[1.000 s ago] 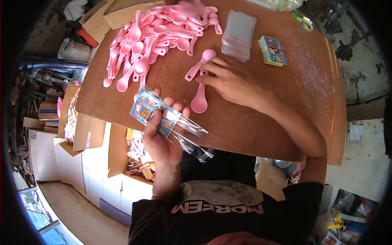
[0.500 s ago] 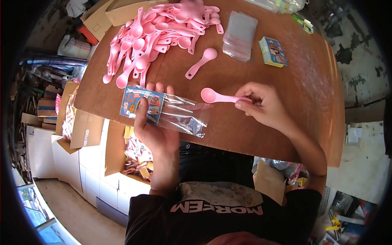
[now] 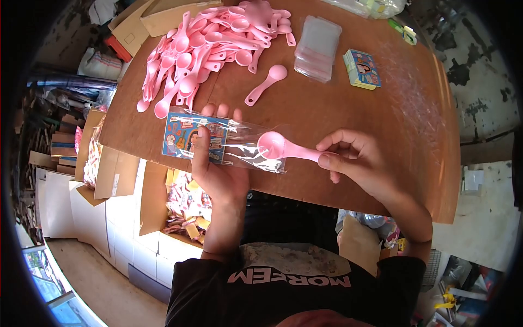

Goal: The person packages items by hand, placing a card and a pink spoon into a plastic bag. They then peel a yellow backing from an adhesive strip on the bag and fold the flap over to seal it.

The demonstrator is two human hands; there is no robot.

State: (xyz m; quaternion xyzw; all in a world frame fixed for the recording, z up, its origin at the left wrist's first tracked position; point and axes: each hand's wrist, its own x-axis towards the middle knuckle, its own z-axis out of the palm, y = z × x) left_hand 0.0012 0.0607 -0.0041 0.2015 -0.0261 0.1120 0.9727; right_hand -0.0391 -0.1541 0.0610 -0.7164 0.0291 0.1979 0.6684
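Observation:
My left hand (image 3: 215,158) holds a clear plastic bag (image 3: 239,150) with a blue printed card (image 3: 182,133) inside; the thumb presses on the card and the fingers lie behind. Pinched by its handle in my right hand (image 3: 351,158) is a pink measuring spoon (image 3: 272,145). Its bowl overlaps the right end of the bag, seemingly at the mouth; how far in it sits is hard to tell. A single pink spoon (image 3: 266,85) lies on the table beyond the bag. Farther left, a large heap of pink spoons (image 3: 204,46) covers the table.
On the brown table (image 3: 338,109) lie a stack of clear bags (image 3: 317,49), a stack of printed cards (image 3: 364,69) and green-handled scissors (image 3: 404,32). Below the left edge stands a cardboard box (image 3: 154,201) of packed items. Another open carton (image 3: 163,16) is behind the heap.
My right hand has brought the spoon left and toward me, so its bowl now meets the bag's end. My left hand has shifted slightly right with the bag.

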